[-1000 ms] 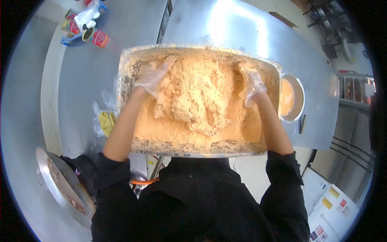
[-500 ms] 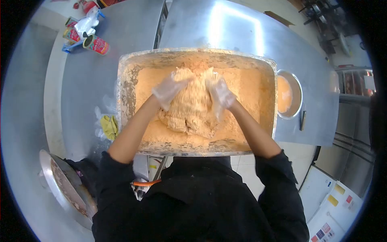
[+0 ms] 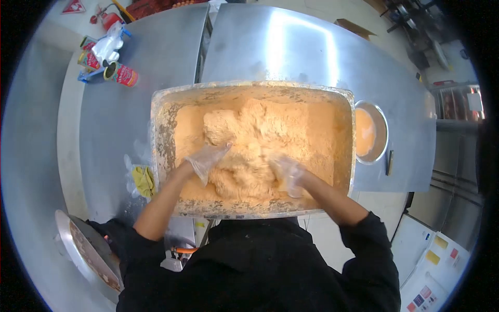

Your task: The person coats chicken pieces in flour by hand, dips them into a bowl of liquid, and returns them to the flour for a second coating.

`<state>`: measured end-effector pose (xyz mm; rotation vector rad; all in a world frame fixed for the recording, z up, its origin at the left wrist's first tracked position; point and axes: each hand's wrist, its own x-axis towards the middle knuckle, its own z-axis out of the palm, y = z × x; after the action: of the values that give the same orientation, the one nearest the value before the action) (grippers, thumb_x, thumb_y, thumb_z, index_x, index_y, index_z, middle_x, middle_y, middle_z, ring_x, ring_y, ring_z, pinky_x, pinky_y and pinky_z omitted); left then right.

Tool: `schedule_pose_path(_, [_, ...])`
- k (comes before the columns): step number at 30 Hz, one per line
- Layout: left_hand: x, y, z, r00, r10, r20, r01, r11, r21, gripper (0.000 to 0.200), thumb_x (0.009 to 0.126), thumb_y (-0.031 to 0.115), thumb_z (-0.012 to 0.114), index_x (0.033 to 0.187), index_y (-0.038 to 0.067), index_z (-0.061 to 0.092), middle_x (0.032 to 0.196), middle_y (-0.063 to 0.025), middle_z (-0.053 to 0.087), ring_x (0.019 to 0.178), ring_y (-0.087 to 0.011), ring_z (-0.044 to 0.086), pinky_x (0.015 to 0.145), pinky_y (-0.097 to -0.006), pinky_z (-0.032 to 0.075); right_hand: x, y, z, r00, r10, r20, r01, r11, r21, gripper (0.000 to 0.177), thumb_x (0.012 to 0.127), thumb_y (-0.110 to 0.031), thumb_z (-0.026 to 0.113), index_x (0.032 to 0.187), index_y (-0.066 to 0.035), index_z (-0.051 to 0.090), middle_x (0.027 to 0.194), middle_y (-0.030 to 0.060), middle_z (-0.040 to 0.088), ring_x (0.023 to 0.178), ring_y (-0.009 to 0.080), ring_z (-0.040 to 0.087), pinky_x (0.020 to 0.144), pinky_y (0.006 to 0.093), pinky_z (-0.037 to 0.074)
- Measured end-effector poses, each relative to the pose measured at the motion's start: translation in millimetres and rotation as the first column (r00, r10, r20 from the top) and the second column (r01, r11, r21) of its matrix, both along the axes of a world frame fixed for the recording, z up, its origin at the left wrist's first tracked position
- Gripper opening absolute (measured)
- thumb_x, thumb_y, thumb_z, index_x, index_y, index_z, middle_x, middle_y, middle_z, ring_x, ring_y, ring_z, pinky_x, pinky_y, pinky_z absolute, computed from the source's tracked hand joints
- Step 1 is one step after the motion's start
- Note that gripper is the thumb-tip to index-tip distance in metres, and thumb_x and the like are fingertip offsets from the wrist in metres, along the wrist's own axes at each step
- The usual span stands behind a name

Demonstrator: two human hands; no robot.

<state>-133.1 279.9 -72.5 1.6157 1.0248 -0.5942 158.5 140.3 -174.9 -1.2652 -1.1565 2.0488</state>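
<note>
A large rectangular tub point(image 3: 160, 130) holds orange-tinted flour point(image 3: 322, 135) with a heap of flour-coated pieces point(image 3: 249, 171) in its middle. What is under the coating cannot be made out. My left hand point(image 3: 208, 158), in a clear plastic glove, is at the left side of the heap, its fingers stretched toward the pieces. At the heap's right side is my right hand point(image 3: 288, 174), gloved as well, with its fingers smeared by motion and partly lost against the flour. Some coated pieces point(image 3: 221, 125) lie beyond my hands.
The tub rests on a steel table point(image 3: 244, 47). To its right stand a round metal bowl point(image 3: 385, 132) with orange powder and a small bar-like object point(image 3: 390, 162). A yellow-green cloth point(image 3: 143, 181) lies left; printed cans point(image 3: 122, 74) are at the back left.
Both hands have come down and nearer to my body. The mass of coated pieces that was between them has dropped and spread in the flour. The view has tilted slightly.
</note>
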Motion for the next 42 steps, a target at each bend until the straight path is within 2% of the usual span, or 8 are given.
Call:
schedule_pose_path(6, [20,-16,-22,0.703,0.679,0.211,-0.574,0.717,-0.396,0.056,0.098,0.037,0.048,0.143,0.005,0.035,0.130,-0.0136,0.056,0.107,-0.0223,0.061,0.099,-0.0378,0.047,-64,85,41,0.964,0.154,0.217,-0.093,0.960,-0.265,0.040,0.099,-0.026,0.048,0.135,-0.008,0.044,0.129,0.0075,0.053,0.115,0.0167,0.053,0.097,0.0296,0.047])
schedule_pose_path(14, [56,-14,11,0.343,0.851,0.398,-0.527,0.525,-0.668,0.049,0.092,0.010,0.059,0.135,-0.001,0.040,0.119,-0.0139,0.060,0.098,-0.0189,0.065,0.077,-0.0316,0.060,-17,100,80,0.949,-0.141,0.282,0.185,0.973,-0.137,0.019,0.093,-0.010,0.056,0.111,-0.005,0.059,0.093,0.0065,0.063,0.077,0.0150,0.060,0.072,0.0267,0.055])
schedule_pose_path(16, [47,-13,-19,0.685,0.299,0.664,-0.408,0.913,0.010,0.051,0.089,0.003,0.059,0.136,-0.002,0.039,0.120,-0.0145,0.060,0.101,-0.0186,0.064,0.082,-0.0316,0.059,-17,105,120,0.926,-0.089,0.367,0.091,0.996,0.012,0.016,0.089,-0.007,0.062,0.105,-0.006,0.063,0.082,0.0059,0.063,0.066,0.0135,0.059,0.065,0.0263,0.055])
schedule_pose_path(22, [20,16,39,0.569,0.048,0.821,-0.567,0.746,0.349,0.055,0.083,-0.003,0.062,0.134,0.003,0.043,0.120,-0.0095,0.059,0.110,-0.0210,0.059,0.100,-0.0322,0.049,-10,80,193,0.903,-0.427,-0.040,0.418,0.897,-0.146,0.028,0.089,-0.012,0.064,0.116,-0.007,0.063,0.078,0.0073,0.064,0.063,0.0136,0.061,0.058,0.0298,0.054])
schedule_pose_path(25, [-34,39,-19,0.994,0.011,0.110,-0.088,0.680,0.728,0.049,0.089,0.011,0.058,0.135,0.002,0.043,0.121,-0.0118,0.060,0.117,-0.0255,0.055,0.100,-0.0377,0.048,28,92,150,0.533,-0.512,0.673,0.260,0.857,0.445,0.035,0.094,-0.022,0.057,0.119,0.003,0.059,0.096,0.0106,0.063,0.064,0.0171,0.061,0.064,0.0305,0.056])
schedule_pose_path(27, [-33,59,-38,0.870,0.010,-0.494,0.365,0.661,0.655,0.051,0.092,0.026,0.053,0.136,0.000,0.042,0.124,-0.0127,0.058,0.121,-0.0273,0.052,0.101,-0.0394,0.045,41,101,103,0.297,-0.501,0.813,0.165,0.866,0.473,0.033,0.093,-0.021,0.057,0.115,0.004,0.060,0.096,0.0122,0.064,0.067,0.0175,0.061,0.069,0.0299,0.056])
schedule_pose_path(30, [-19,70,-86,0.895,0.354,-0.273,-0.061,0.701,0.711,0.065,0.093,0.045,0.046,0.139,0.000,0.040,0.134,-0.0141,0.051,0.127,-0.0312,0.046,0.104,-0.0407,0.039,40,90,32,0.065,-0.607,0.792,0.062,0.795,0.604,0.038,0.088,-0.023,0.062,0.117,0.002,0.058,0.105,0.0157,0.063,0.077,0.0200,0.061,0.077,0.0311,0.054])
schedule_pose_path(42, [25,67,-62,0.568,0.665,0.485,-0.627,0.731,-0.270,0.076,0.095,0.057,0.043,0.149,0.005,0.028,0.152,-0.0097,0.032,0.141,-0.0221,0.028,0.114,-0.0371,0.025,1,139,66,0.940,-0.317,0.128,0.332,0.936,-0.120,0.080,0.092,-0.062,0.038,0.152,-0.013,0.017,0.159,0.0127,0.009,0.147,0.0310,0.005,0.117,0.0555,0.008])
